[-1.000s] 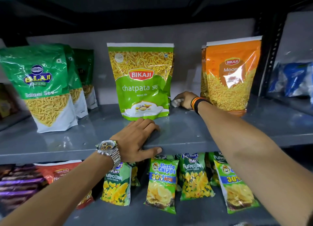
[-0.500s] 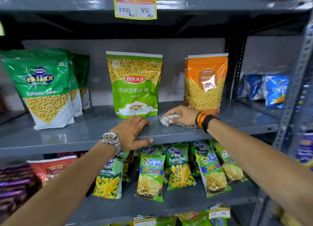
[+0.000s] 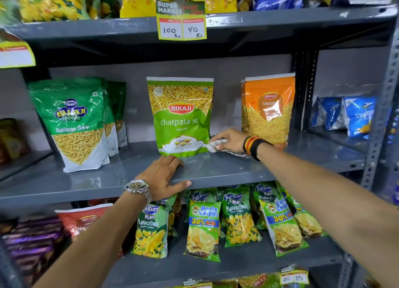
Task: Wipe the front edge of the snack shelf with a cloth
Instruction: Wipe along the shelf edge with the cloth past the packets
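— Where is the cloth (image 3: 212,146) found?

— It is seen on the grey snack shelf (image 3: 216,169), well back from the front edge, between the green Bikaji pouch (image 3: 180,117) and the orange Bikaji pouch (image 3: 268,109). It is pressed onto the shelf surface under the right hand (image 3: 230,141), just beside the lower right corner of the green pouch. Only a white bunched part is shown past the fingers, with a little more under the wrist.

— How is the grip of that hand set?

— The fingers are curled down over the cloth, so it is held against the shelf. Bands (image 3: 251,145) in orange, red and black are worn on that wrist.

— And the other hand?

— The left hand (image 3: 164,175) is laid flat at the near edge of the shelf, fingers straight on top, thumb stretched along the front lip. Nothing is held in it. A metal watch (image 3: 137,186) is worn on its wrist.

— What else is shown?

— Green Balaji pouches (image 3: 73,123) are stood at the far left of the same shelf. Chip packets (image 3: 204,225) are lined up on the shelf below, and a price tag (image 3: 181,23) is hung from the shelf above.
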Motion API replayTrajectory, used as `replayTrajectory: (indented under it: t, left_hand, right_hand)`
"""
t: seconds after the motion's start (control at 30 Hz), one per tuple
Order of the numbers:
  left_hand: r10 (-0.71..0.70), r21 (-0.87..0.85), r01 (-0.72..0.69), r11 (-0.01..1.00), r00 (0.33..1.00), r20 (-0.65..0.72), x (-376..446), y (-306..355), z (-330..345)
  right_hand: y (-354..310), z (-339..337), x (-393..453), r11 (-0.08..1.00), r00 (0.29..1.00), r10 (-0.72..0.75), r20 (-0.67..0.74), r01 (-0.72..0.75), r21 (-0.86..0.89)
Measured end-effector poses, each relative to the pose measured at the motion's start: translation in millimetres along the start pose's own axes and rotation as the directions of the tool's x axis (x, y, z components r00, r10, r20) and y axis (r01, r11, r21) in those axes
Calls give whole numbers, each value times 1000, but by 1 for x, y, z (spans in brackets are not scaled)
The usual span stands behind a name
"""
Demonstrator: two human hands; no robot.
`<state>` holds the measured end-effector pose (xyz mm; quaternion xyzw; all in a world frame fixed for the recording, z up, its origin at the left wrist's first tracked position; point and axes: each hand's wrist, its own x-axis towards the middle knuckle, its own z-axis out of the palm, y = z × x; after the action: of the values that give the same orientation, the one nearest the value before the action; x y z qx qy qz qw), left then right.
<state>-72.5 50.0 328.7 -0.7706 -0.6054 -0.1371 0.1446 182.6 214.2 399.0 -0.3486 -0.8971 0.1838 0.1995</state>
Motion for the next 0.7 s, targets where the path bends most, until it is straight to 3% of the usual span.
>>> replayTrajectory:
  t: [0.2, 0.37, 0.53, 0.7]
  left_hand:
    - [10, 5, -10, 1000, 1000, 2, 4, -6, 5]
    - [21, 22, -21, 1000, 1000, -8, 4, -7, 9]
    - [21, 35, -21, 999, 1000, -9, 5, -6, 9]
    - [8, 19, -8, 1000, 1000, -13, 3, -5, 9]
  right_hand:
    - [2, 30, 21, 995, 998, -58, 16, 59, -85]
    - [3, -10, -4, 993, 944, -110, 312, 94, 64]
    - [10, -11, 2, 994, 999, -5, 47, 0, 113]
    - [-6, 38, 12, 998, 1000, -5, -10, 6, 63]
